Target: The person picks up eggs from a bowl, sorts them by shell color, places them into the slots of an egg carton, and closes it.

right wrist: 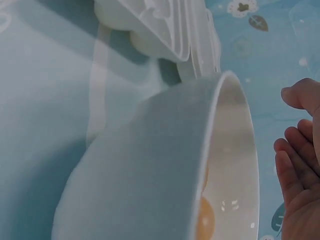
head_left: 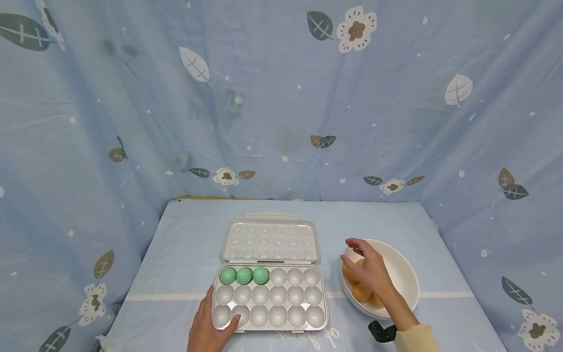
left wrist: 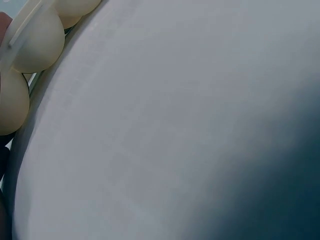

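Observation:
An egg tray (head_left: 278,296) with its clear lid (head_left: 270,240) folded back lies on the table. Three green eggs (head_left: 244,276) fill the left wells of its back row. My left hand (head_left: 210,322) rests at the tray's near left corner, fingers straight along the side and thumb over the front edge. To the right, a white bowl (head_left: 402,274) contains several orange egg-like balls (head_left: 361,292). Above its left part hovers my right hand (head_left: 371,271), fingers loosely bent. In the right wrist view that hand (right wrist: 302,175) has nothing between thumb and fingers.
A black curved object (head_left: 381,332) shows beside the right sleeve (head_left: 415,338), near the bowl's front. Blue patterned cloth (head_left: 281,98) hangs behind the table (head_left: 184,249) and at both sides. The left wrist view is mostly a blurred pale surface.

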`<state>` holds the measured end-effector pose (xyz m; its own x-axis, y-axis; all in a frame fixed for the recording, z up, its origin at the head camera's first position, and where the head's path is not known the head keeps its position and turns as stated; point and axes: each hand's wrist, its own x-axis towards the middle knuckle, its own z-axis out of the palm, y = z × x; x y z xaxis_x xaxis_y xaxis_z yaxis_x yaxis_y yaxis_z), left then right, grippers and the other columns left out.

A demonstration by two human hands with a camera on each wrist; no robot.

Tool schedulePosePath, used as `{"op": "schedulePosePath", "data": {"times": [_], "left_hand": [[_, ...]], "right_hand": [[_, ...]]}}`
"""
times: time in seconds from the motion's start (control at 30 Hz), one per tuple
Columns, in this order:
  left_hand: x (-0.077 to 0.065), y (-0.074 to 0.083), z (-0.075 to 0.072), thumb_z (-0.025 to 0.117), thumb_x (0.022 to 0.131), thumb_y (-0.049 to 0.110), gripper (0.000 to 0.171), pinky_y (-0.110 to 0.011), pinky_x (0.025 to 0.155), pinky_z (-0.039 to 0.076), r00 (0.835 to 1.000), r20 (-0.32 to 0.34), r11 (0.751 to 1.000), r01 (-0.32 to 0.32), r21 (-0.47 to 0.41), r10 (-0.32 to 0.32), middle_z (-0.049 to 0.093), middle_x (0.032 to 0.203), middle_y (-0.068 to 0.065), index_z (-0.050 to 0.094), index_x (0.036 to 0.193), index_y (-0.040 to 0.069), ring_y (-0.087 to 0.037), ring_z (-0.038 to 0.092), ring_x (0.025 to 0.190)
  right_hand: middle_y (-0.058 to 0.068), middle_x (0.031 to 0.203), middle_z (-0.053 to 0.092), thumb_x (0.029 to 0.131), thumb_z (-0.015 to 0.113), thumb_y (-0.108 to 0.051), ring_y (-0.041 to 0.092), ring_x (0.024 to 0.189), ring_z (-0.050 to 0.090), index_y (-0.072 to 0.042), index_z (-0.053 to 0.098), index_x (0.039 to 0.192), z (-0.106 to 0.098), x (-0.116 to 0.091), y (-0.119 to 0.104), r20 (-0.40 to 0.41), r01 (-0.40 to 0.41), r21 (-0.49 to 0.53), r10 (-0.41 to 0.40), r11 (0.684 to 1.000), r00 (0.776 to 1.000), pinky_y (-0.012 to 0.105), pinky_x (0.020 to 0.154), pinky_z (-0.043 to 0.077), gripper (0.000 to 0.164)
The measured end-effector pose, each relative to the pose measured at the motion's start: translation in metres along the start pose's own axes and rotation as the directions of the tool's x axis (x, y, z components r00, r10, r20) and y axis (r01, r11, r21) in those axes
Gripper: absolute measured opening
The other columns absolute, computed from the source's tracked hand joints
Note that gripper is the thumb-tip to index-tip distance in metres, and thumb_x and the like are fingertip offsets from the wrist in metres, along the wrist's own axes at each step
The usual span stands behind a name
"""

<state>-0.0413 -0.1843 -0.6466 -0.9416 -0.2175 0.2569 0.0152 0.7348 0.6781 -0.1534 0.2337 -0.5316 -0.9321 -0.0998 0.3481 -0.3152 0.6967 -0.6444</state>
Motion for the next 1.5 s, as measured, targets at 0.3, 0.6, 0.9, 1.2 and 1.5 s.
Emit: {"op": "schedulePosePath", "data": {"times": [0.3,0.6,0.9,1.2,1.5], "left_hand": [[0.000,0.000,0.000,0.095,0.069,0.035,0.110,-0.062,0.087,0.054,1.000,-0.017,1.000,-0.007,-0.002,0.007,0.060,0.136,-0.020,0.036,0.157,0.005,-0.042,0.063,0.114],[0.000,-0.004,0.003,0.096,0.068,0.034,0.111,-0.062,0.087,0.054,1.000,-0.021,1.000,-0.007,-0.006,0.007,0.060,0.136,-0.019,0.036,0.157,0.005,-0.042,0.063,0.114],[0.000,-0.002,0.001,0.095,0.069,0.036,0.111,-0.062,0.089,0.054,1.000,0.000,1.000,0.005,0.000,-0.005,0.059,0.135,-0.020,0.034,0.157,0.004,-0.042,0.063,0.115],[0.000,-0.002,0.001,0.095,0.068,0.034,0.112,-0.062,0.089,0.054,1.000,-0.012,1.000,-0.004,-0.001,0.004,0.059,0.136,-0.019,0.035,0.157,0.004,-0.043,0.063,0.115],[0.000,-0.001,0.000,0.095,0.069,0.035,0.111,-0.062,0.089,0.054,1.000,-0.007,1.000,0.000,0.008,0.000,0.059,0.135,-0.020,0.035,0.156,0.004,-0.042,0.063,0.115]], "right_hand": [[0.013,0.126,0.069,0.088,0.082,-0.011,0.033,0.115,0.067,-0.002,0.064,0.129,-0.020,-0.014,0.017,0.046,-0.038,-0.055,0.041,0.998,0.998,0.049,0.098,0.055,0.046],[0.013,0.122,0.070,0.087,0.083,-0.009,0.034,0.112,0.068,-0.002,0.064,0.126,-0.040,-0.029,0.036,0.102,-0.045,-0.128,0.058,0.991,0.993,0.050,0.095,0.057,0.044],[0.014,0.120,0.071,0.085,0.084,-0.006,0.034,0.112,0.068,0.000,0.065,0.123,-0.052,-0.038,0.046,0.176,-0.095,-0.143,0.120,0.985,0.977,0.047,0.094,0.058,0.043],[0.012,0.120,0.071,0.085,0.084,-0.011,0.034,0.113,0.067,0.000,0.066,0.124,-0.051,-0.041,0.049,0.265,-0.196,-0.216,0.251,0.957,0.931,0.047,0.097,0.057,0.044],[0.010,0.118,0.071,0.084,0.086,-0.011,0.030,0.112,0.067,-0.001,0.067,0.121,-0.048,-0.043,0.049,0.317,-0.219,-0.226,0.285,0.949,0.905,0.046,0.096,0.058,0.043]]}}
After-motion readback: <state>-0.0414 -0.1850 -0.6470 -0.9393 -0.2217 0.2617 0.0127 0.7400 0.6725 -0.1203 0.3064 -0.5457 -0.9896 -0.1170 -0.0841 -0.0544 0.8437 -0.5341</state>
